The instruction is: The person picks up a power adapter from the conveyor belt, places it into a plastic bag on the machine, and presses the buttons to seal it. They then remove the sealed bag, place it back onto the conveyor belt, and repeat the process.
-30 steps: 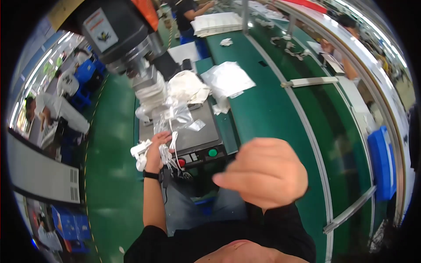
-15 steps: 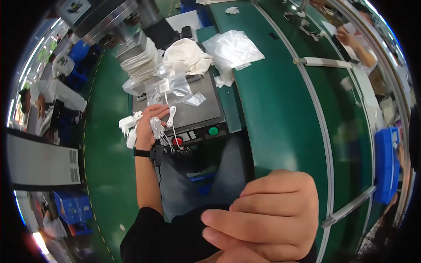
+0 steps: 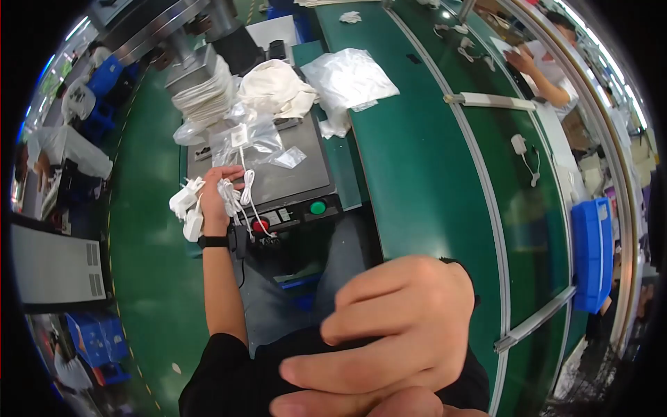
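Observation:
My left hand (image 3: 217, 194) is over the front left of a grey machine plate (image 3: 295, 167). It is closed around several white chargers; two white plug blocks (image 3: 184, 201) stick out on its left, and coiled white cables (image 3: 229, 198) hang on its right. Beside it a cable runs from another white charger (image 3: 239, 133), which lies on clear plastic bags (image 3: 260, 142). My right hand (image 3: 403, 326) is large and close in front of my body, its fingers loosely bent and apart. Nothing shows in it, though its palm is hidden.
Red (image 3: 260, 224) and green (image 3: 317, 207) buttons sit on the machine's front. Behind are a stack of white sheets (image 3: 205, 94), a cream cloth (image 3: 278, 89) and a plastic bag (image 3: 351, 78). Right: a green belt with a charger (image 3: 518, 144), a blue bin (image 3: 593, 254) and a person (image 3: 549, 76).
The whole view has shifted, with the bench now further left. My right hand's fingers have spread further apart. My left hand keeps its chargers. A charger on the right-hand belt shows clearly now.

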Tool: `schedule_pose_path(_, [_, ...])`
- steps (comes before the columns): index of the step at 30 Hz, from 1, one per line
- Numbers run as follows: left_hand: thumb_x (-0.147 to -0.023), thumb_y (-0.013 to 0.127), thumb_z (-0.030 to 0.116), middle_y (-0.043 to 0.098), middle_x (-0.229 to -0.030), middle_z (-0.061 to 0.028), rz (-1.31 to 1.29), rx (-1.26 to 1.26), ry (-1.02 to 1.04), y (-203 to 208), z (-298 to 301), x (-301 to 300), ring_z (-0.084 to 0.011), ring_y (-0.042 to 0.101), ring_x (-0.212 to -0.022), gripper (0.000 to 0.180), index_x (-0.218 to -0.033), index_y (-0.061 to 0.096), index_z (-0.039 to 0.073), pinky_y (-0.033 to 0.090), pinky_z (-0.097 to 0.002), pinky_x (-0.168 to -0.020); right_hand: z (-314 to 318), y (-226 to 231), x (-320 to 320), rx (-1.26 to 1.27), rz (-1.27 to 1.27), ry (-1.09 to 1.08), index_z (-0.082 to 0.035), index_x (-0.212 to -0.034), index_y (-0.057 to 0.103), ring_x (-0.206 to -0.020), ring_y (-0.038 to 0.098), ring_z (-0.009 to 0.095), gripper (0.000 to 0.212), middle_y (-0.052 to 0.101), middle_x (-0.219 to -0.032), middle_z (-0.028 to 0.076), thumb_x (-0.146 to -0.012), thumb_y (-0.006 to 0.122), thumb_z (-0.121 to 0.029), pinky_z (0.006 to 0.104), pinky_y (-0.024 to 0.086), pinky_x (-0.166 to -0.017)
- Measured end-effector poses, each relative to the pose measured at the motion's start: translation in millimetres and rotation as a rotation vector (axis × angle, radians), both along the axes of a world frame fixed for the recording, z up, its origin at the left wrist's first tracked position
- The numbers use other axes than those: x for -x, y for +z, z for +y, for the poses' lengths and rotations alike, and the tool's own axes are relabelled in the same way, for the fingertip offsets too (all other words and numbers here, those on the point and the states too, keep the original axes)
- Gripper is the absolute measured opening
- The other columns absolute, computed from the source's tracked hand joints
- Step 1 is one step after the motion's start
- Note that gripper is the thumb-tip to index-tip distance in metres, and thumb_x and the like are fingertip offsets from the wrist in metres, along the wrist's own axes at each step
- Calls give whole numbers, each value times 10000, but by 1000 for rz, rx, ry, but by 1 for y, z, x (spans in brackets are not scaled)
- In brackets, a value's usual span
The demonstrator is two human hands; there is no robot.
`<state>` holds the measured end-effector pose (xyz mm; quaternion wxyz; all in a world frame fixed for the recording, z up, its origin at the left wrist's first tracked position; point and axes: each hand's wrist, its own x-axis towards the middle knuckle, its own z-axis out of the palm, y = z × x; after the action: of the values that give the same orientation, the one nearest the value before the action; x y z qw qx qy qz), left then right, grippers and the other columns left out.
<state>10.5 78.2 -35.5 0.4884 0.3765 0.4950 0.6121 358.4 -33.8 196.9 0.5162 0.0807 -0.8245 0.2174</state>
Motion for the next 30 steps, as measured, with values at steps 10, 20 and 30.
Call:
schedule_pose_path(10, [-1009, 436, 243, 695, -1052, -220, -44, -43, -6, -7, -3, -1, -278, 696, -938, 321, -1052, 587, -36, 579, -357, -793, -16, 9, 6, 111, 113, 190, -38, -802, 598, -416, 410, 132, 141, 541, -587, 55, -913, 585, -125, 264, 316, -423])
schedule_pose_path(20, [-1019, 443, 239, 709, -976, -186, -33, -45, -5, -7, -3, -1, -251, 700, -857, 319, -1017, 612, -32, 579, -339, -746, -38, 23, 27, 109, 140, 173, -40, -754, 532, -410, 334, 133, 302, 482, -570, 47, -990, 510, -228, 267, 279, -425])
schedule_pose_path(30, [-1024, 440, 237, 707, -987, -178, -87, -45, -1, -15, 1, -1, -240, 696, -854, 315, -1028, 612, -26, 573, -344, -757, -45, 21, 21, -33, 218, 287, -15, -748, 548, -419, 354, 143, 164, 477, -580, 58, -904, 542, -67, 284, 297, -425])
